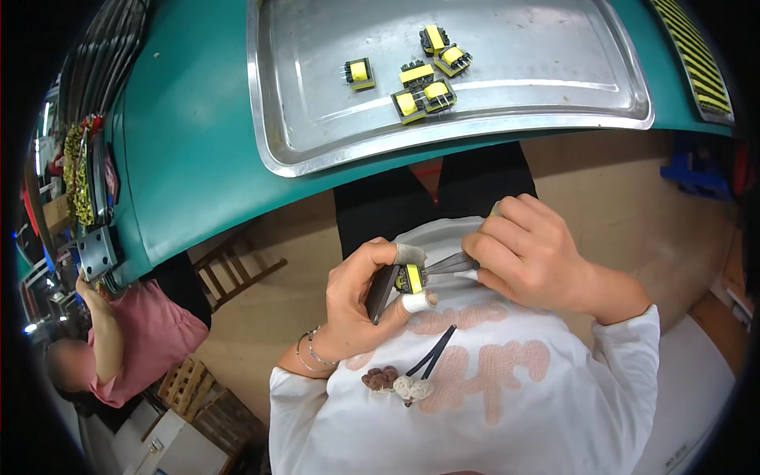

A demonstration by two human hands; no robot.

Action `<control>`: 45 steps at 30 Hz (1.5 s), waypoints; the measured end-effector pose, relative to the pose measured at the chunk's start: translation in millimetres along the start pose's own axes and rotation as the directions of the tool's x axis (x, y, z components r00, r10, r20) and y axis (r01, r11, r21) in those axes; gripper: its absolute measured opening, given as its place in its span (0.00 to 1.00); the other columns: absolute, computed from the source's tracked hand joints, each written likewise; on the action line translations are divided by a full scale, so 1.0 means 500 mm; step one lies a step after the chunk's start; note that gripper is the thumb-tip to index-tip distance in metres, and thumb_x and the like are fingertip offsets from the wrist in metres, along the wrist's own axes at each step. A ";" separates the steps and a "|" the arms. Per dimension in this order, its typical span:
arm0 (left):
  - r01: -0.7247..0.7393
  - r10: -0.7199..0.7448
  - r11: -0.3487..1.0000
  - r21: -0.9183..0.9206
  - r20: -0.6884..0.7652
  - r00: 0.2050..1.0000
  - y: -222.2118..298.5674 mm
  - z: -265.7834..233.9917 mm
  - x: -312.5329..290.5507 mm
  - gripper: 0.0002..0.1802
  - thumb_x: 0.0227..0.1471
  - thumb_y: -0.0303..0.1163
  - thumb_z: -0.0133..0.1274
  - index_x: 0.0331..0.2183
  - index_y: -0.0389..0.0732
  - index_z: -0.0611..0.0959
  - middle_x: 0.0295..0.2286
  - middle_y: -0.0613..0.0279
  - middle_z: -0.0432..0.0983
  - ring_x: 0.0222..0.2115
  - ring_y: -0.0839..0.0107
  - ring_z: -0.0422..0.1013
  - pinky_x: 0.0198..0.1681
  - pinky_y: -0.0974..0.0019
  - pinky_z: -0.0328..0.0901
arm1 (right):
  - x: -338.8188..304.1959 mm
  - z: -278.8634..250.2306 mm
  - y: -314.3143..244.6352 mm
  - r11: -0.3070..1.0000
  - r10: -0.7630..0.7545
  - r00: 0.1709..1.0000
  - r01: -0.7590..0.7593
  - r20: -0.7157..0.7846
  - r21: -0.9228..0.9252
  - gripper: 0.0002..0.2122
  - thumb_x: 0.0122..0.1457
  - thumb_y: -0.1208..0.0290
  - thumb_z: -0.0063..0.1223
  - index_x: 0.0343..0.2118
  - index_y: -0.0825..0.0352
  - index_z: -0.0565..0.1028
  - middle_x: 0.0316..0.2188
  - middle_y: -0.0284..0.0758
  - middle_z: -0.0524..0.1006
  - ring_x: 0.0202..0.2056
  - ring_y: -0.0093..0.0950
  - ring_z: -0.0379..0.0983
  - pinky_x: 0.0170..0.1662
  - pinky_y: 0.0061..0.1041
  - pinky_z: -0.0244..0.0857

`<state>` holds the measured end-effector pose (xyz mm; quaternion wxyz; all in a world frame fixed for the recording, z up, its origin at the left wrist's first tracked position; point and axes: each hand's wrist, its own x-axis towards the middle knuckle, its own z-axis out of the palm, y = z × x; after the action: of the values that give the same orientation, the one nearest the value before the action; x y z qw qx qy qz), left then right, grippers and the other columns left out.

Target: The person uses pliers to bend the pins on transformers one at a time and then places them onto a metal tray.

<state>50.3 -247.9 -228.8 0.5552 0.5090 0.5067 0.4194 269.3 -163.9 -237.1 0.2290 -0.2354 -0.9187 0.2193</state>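
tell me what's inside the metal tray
Six small yellow and black parts lie in the metal tray; the tray floor beneath them is covered, the far end cut off.

Shallow silver metal tray (554, 47): bare room right; narrower strip at left.
Tray middle: five yellow-and-black pinned transformers (416, 75) bunched; another apart, left.
Green-topped desk (182, 174): open left of tray; black cables (115, 47) crowd far left.
Right hand (526, 253) to tray: open air, then desk edge, raised rim (475, 127).

Seven yellow-and-black components (359, 73) — six lying, one held, one tray (514, 43), one pointed tool (453, 264)
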 end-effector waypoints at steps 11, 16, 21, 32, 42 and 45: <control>0.017 -0.016 0.988 0.153 -0.006 1.000 -0.006 -0.039 -0.001 0.21 0.42 0.26 0.63 0.39 0.33 0.73 0.32 0.59 0.73 0.33 0.74 0.72 0.39 0.71 0.66 | 0.024 0.040 -0.013 0.994 0.084 0.988 -0.074 -0.127 0.078 0.16 0.25 0.74 0.60 0.24 0.66 0.74 0.20 0.32 0.68 0.23 0.31 0.64 0.24 0.28 0.58; 0.083 -0.083 0.996 0.009 -0.049 0.995 0.008 -0.041 0.006 0.20 0.44 0.27 0.62 0.39 0.32 0.74 0.33 0.56 0.74 0.34 0.73 0.72 0.41 0.71 0.66 | 0.035 0.027 -0.022 0.969 0.184 0.972 -0.155 -0.144 0.194 0.13 0.31 0.76 0.60 0.25 0.69 0.74 0.21 0.35 0.69 0.24 0.33 0.65 0.26 0.28 0.59; 0.047 -0.020 0.955 -0.294 0.093 0.995 0.007 -0.054 0.009 0.21 0.50 0.35 0.57 0.43 0.33 0.73 0.44 0.51 0.71 0.40 0.72 0.68 0.39 0.72 0.66 | 0.060 -0.003 -0.042 0.874 0.308 0.946 -0.241 -0.097 0.422 0.09 0.43 0.78 0.56 0.31 0.72 0.74 0.23 0.38 0.71 0.25 0.30 0.67 0.28 0.25 0.60; 0.230 -0.285 0.747 -0.623 0.012 0.958 0.045 -0.026 0.012 0.31 0.53 0.48 0.52 0.50 0.38 0.65 0.36 0.54 0.73 0.27 0.75 0.70 0.25 0.69 0.70 | 0.089 0.035 -0.088 0.369 0.436 0.880 -0.367 0.190 0.854 0.14 0.54 0.72 0.53 0.43 0.71 0.73 0.34 0.32 0.68 0.37 0.21 0.67 0.43 0.22 0.61; 0.161 -0.257 0.768 -0.621 -0.069 0.964 0.033 -0.026 0.024 0.29 0.54 0.47 0.51 0.49 0.35 0.66 0.37 0.54 0.73 0.29 0.75 0.69 0.26 0.70 0.70 | 0.086 0.061 -0.065 0.549 0.488 0.872 -0.340 0.037 0.763 0.12 0.54 0.72 0.53 0.40 0.71 0.73 0.32 0.35 0.70 0.33 0.22 0.67 0.38 0.21 0.61; 0.129 -0.230 0.788 -0.602 -0.092 0.969 0.024 -0.027 0.026 0.27 0.54 0.47 0.51 0.45 0.33 0.71 0.36 0.55 0.73 0.31 0.76 0.67 0.26 0.70 0.71 | 0.080 0.039 -0.057 0.697 0.420 0.908 -0.311 -0.016 0.646 0.11 0.50 0.75 0.55 0.37 0.72 0.73 0.28 0.37 0.70 0.29 0.27 0.68 0.33 0.23 0.61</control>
<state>39.1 -231.6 -218.5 0.6809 0.2245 0.4398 0.5410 218.4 -170.8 -225.5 0.3198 -0.3401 -0.7041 0.5351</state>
